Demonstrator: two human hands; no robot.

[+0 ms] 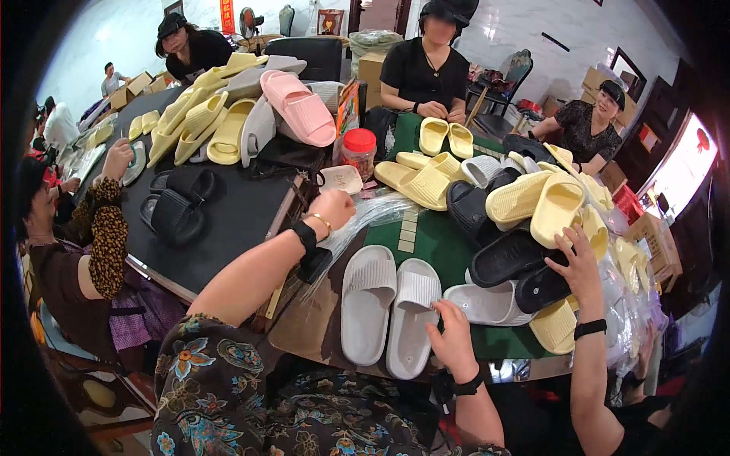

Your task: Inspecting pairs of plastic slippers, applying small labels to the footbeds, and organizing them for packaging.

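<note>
Before me a pair of light grey slippers lies side by side: the left slipper [365,323] and the right slipper [407,349], both with ribbed straps. My right hand [456,346] is at the outer edge of the right slipper, its thumb and fingers apart and the fingertips touching near the strap. Farther off, my left hand [332,209] is closed beside a small white dish [341,180] and a bundle of clear plastic strips [365,220]. Its fingertips are hidden, so what they pinch cannot be made out.
A co-worker's hand [578,258] touches a yellow slipper [559,209] on the mixed pile at right. More slippers, including a pink one [298,106], stand heaped at far left beside a red-lidded jar [358,152]. Black slippers [176,213] lie on the dark tabletop; several people sit around.
</note>
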